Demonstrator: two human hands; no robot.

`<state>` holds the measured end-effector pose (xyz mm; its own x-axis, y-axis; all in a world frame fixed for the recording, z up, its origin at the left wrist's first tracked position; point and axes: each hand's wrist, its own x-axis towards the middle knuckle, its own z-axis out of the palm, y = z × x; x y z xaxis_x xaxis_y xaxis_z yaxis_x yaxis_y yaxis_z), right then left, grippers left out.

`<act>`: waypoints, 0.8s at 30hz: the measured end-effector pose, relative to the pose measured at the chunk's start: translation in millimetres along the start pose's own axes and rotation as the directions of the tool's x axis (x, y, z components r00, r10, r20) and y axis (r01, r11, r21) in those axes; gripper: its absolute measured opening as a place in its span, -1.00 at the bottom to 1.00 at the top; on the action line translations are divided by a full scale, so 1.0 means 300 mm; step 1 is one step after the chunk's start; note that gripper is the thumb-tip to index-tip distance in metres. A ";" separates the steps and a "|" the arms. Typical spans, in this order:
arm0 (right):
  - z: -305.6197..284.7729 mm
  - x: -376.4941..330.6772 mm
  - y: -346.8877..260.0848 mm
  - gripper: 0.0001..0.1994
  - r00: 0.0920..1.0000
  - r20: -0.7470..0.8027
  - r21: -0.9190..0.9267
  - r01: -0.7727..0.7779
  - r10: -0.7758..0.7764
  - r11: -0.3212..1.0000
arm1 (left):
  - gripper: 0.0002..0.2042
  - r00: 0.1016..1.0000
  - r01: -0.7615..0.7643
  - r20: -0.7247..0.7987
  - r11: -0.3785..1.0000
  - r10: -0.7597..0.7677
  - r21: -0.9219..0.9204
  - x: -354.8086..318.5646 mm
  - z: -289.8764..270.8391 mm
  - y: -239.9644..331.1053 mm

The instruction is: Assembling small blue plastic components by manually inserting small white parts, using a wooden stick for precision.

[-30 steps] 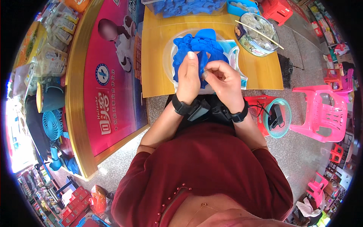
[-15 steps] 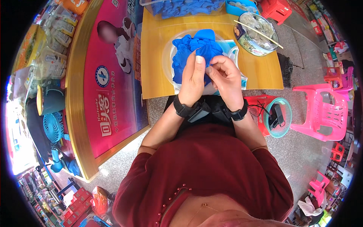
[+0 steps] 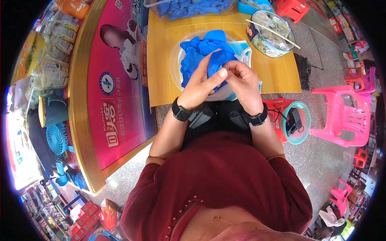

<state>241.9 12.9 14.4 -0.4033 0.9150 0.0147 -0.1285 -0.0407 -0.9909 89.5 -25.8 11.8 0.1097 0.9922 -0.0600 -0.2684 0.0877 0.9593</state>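
At upper centre, I see one left hand (image 3: 200,85) and one right hand (image 3: 246,85) clamping one blue piece (image 3: 217,60) between thumbs and fingers.

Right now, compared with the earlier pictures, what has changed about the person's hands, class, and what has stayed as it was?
The left hand has turned: its thumb swung from upright to slanting rightward, nearer the right hand, while its wrist shifted left. Both hands still hold the blue piece; nothing was visibly let go. The blue pile and round tin stayed put.
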 end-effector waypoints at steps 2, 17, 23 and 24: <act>-0.014 0.002 0.013 -0.89 0.998 0.062 0.050 -0.010 0.007 0.999 | -0.31 0.999 -0.014 0.039 0.999 0.012 0.035 0.005 -0.018 0.013; 0.003 -0.007 0.006 -0.88 0.996 0.021 0.062 0.087 -0.089 0.994 | -0.57 0.989 0.102 -0.091 0.988 -0.113 -0.118 0.002 -0.038 0.048; 0.026 -0.004 0.039 -0.90 0.991 -0.038 -0.096 0.124 -0.128 0.988 | -0.63 0.971 -0.022 -0.239 0.999 0.009 -0.050 0.024 0.000 -0.007; 0.022 -0.004 0.044 -0.90 0.991 -0.040 -0.096 0.126 -0.130 0.987 | -0.64 0.977 -0.029 -0.210 0.999 0.023 -0.025 0.025 0.002 -0.010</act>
<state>234.8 8.6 2.3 -0.3467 0.9278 0.1379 -0.0908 0.1131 -0.9894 91.9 -18.6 8.6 -0.1002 0.9904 -0.0948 -0.2951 0.0614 0.9535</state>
